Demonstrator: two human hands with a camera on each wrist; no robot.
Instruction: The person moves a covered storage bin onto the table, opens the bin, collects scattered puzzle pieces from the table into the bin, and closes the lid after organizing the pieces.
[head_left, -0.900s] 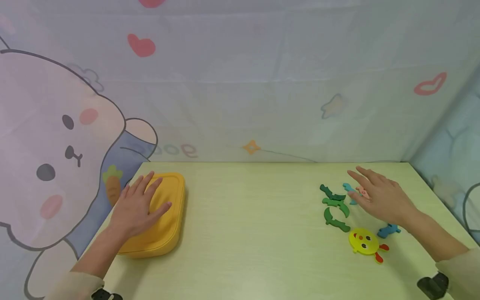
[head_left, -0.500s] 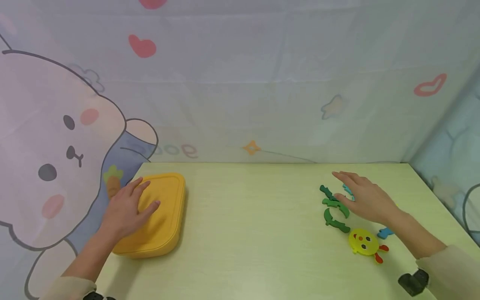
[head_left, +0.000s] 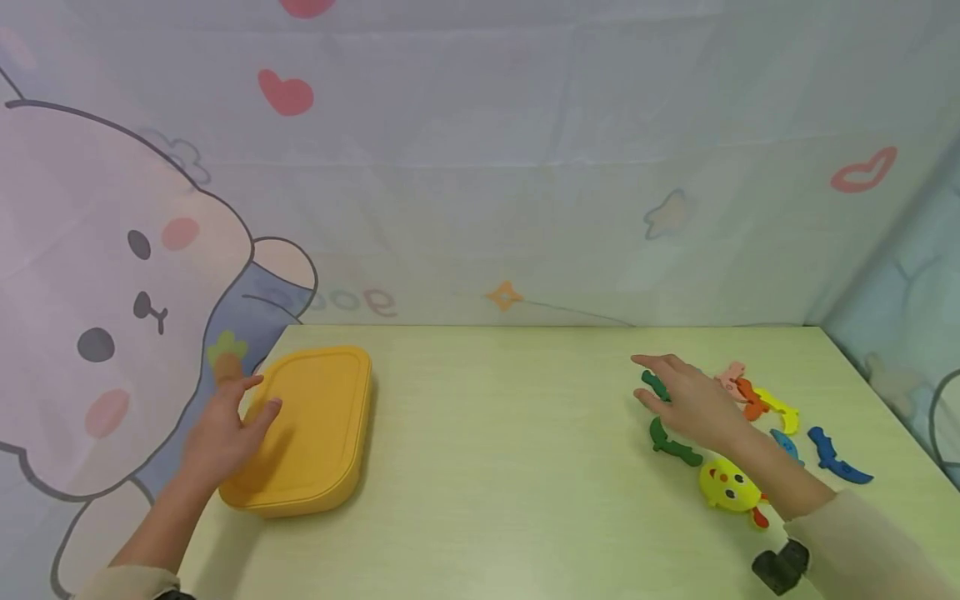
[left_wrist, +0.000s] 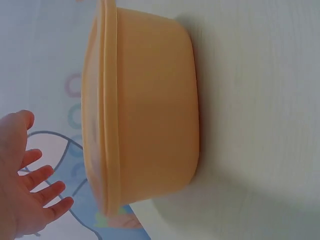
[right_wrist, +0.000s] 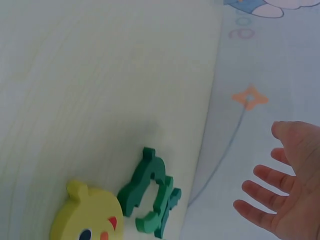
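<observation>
Yellow box point(head_left: 318, 429) (long axis one-to-seven) lies at three o'clock from the nearer left hand point(head_left: 222, 435), empty and relaxed like the right hand point(head_left: 696, 406).

Yellow lidded box point(left_wrist: 145, 107) is sitting flat at left, lid point(head_left: 326, 417) on. Well apart at right: yellow smiley-face piece point(head_left: 724, 490) is lying face up; three curved green pieces point(right_wrist: 137, 187) are clustering near it. Pink piece point(head_left: 731, 377), orange piece point(head_left: 751, 402), yellow curved piece point(head_left: 782, 410) are bunching beyond; dark-blue piece point(head_left: 836, 458) is lying farthest right.
</observation>
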